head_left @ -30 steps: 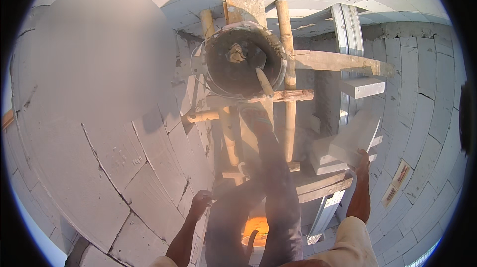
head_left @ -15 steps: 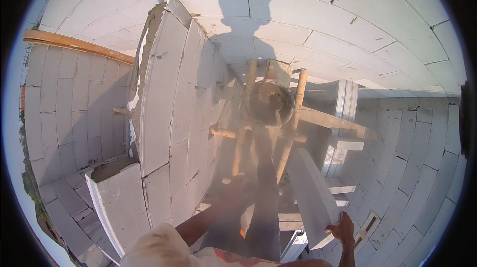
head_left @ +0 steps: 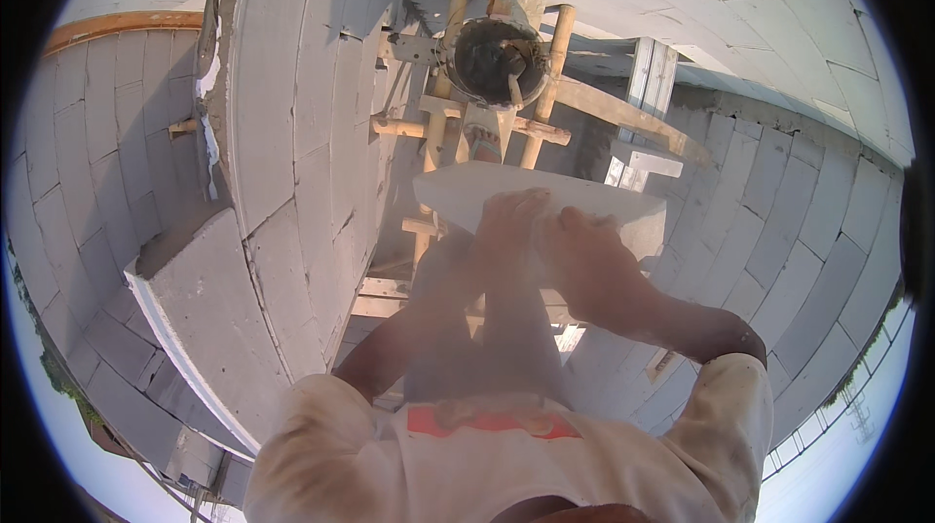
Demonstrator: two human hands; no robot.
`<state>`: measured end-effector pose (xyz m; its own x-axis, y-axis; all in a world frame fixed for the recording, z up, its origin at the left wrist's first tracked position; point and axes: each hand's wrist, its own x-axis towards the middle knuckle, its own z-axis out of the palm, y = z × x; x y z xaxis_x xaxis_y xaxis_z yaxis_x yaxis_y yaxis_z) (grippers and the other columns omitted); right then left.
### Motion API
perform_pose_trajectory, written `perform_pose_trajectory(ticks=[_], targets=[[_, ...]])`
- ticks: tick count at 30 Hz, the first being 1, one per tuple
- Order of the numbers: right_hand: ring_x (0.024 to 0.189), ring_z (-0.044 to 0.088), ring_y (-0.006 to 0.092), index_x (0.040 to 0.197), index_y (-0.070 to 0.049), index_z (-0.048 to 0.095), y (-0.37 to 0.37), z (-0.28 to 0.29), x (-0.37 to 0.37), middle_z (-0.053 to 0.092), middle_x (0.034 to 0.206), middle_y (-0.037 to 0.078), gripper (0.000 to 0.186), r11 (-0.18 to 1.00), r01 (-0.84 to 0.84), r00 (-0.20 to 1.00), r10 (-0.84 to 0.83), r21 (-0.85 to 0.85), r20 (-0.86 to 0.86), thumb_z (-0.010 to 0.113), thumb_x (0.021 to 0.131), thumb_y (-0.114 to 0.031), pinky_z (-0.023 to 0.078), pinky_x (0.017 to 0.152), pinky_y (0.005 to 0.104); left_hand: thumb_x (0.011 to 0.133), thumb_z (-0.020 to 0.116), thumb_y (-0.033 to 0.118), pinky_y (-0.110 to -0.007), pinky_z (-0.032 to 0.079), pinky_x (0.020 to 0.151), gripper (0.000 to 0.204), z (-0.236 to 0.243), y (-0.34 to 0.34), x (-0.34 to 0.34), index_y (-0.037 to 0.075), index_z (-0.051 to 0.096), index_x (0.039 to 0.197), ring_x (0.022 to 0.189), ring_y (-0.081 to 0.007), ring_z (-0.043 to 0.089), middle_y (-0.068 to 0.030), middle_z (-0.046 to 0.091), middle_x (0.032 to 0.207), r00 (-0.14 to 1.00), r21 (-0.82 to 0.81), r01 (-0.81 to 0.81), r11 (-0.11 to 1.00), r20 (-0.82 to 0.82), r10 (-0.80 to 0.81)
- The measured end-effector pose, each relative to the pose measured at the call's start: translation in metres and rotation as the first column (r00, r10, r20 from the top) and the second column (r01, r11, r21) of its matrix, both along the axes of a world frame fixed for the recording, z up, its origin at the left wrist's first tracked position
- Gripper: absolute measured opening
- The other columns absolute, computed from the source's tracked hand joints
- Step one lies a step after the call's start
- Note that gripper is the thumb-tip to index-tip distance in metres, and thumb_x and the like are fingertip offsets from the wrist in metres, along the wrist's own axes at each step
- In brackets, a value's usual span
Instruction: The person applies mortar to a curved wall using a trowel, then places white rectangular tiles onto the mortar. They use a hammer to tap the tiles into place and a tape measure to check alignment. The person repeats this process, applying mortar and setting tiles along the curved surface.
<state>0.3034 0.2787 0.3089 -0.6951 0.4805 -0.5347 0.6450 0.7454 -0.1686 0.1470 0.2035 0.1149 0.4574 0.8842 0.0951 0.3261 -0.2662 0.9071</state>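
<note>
Block: a white aerated block (head_left: 545, 204) is held flat in front of the chest, over the wooden scaffold (head_left: 458, 129); it appears level, presumably so its weight is shared by both arms.
Left grip: left hand (head_left: 506, 226) clamped over the block's near edge, fingers on top.
Right grip: right hand (head_left: 589, 255) clamped likewise, just beside the left.
Bucket: a dark bucket (head_left: 495, 60) sits atop the scaffold beyond the block, within reach.
Wall: a white block wall (head_left: 282, 133) rises to the left.
Labels: none visible; lens haze blurs the centre.
</note>
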Motion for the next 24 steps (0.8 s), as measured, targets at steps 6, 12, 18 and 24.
perform_pose_trajectory(ticks=[6, 12, 18, 24], targets=[[0.095, 0.057, 0.0245, 0.11, -0.004, 0.064, 0.03, -0.072, -0.083, 0.058, 0.102, 0.01, 0.038, 0.945, -0.282, 0.958, 0.267, 0.165, 0.108, 0.072, 0.076, -0.019, 0.054, 0.086, 0.0431, 0.086, 0.073, 0.03, -0.048, 0.04, 0.113, 0.046, -0.009, 0.033, -0.046, 0.007, 0.07, 0.126, 0.129, -0.0333, 0.054, -0.014, 0.061, 0.134, 0.933, -0.065, -0.22, 0.973, -0.306, 0.19], [0.096, 0.06, 0.0249, 0.11, -0.005, 0.065, 0.062, -0.135, -0.137, 0.061, 0.102, 0.01, 0.036, 0.943, -0.248, 0.957, 0.274, 0.222, -0.096, 0.073, 0.078, -0.019, 0.054, 0.088, 0.0439, 0.09, 0.066, 0.027, -0.044, 0.037, 0.119, 0.041, -0.057, 0.04, -0.076, 0.006, 0.073, 0.125, 0.145, -0.029, 0.043, -0.0148, 0.057, 0.145, 0.828, -0.465, -0.56, 0.686, -0.287, 0.481], [0.096, 0.062, 0.0252, 0.11, -0.007, 0.067, 0.079, -0.2, -0.189, 0.063, 0.102, 0.009, 0.034, 0.959, -0.167, 0.942, 0.224, 0.228, -0.25, 0.073, 0.08, -0.019, 0.055, 0.089, 0.0447, 0.088, 0.067, 0.033, -0.043, 0.036, 0.121, 0.051, -0.081, 0.07, -0.108, 0.001, 0.068, 0.127, 0.149, -0.0273, 0.04, -0.0148, 0.057, 0.147, 0.75, -0.652, -0.565, 0.505, -0.152, 0.643], [0.097, 0.064, 0.0255, 0.11, -0.008, 0.068, 0.091, -0.25, -0.211, 0.065, 0.102, 0.009, 0.032, 0.975, -0.112, 0.916, 0.177, 0.194, -0.361, 0.074, 0.082, -0.02, 0.055, 0.091, 0.0455, 0.091, 0.066, 0.035, -0.042, 0.044, 0.113, 0.05, -0.144, 0.072, -0.149, 0.004, 0.065, 0.131, 0.136, -0.026, 0.05, -0.0141, 0.06, 0.139, 0.845, -0.265, -0.535, 0.802, -0.154, 0.512]])
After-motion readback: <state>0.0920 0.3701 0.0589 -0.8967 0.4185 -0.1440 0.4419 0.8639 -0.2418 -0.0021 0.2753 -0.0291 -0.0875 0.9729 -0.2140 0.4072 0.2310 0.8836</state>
